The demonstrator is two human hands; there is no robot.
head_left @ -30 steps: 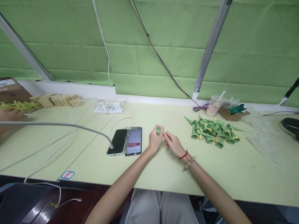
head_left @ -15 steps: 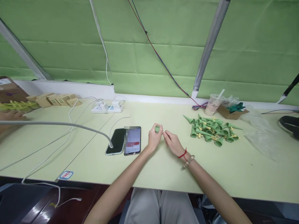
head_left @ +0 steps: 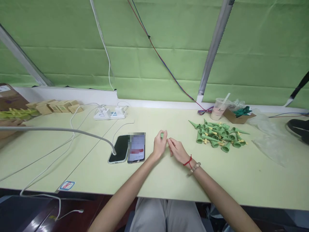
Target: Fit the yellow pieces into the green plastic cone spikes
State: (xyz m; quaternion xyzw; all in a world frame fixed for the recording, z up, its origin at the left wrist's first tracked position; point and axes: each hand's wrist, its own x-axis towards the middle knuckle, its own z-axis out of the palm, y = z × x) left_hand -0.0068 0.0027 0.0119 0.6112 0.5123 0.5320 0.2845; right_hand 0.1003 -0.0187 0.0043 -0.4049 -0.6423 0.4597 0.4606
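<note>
My left hand (head_left: 159,145) is closed around a small green cone-shaped piece (head_left: 162,135). Only a bit of its green end shows between the fingers. My right hand (head_left: 178,150), with a red string and a beaded bracelet at the wrist, is just to the right, fingers curled and pressed together beside the left fingertips. Whatever those fingers pinch is hidden. To the right of my hands lies a loose pile of green cones (head_left: 226,149), several with small yellow parts sticking out.
Two phones, a dark one (head_left: 121,149) and a lit one (head_left: 136,149), lie left of my hands. Behind stand a power strip (head_left: 109,115), a drink cup (head_left: 218,111) and a small cardboard box (head_left: 236,118). A plastic bag (head_left: 270,149) lies right. Another person's hand (head_left: 11,123) shows far left.
The fingers of my left hand have turned, so less of the green cone shows. My right hand has shifted slightly, with its fingers tilted lower. The camera view has moved slightly.
</note>
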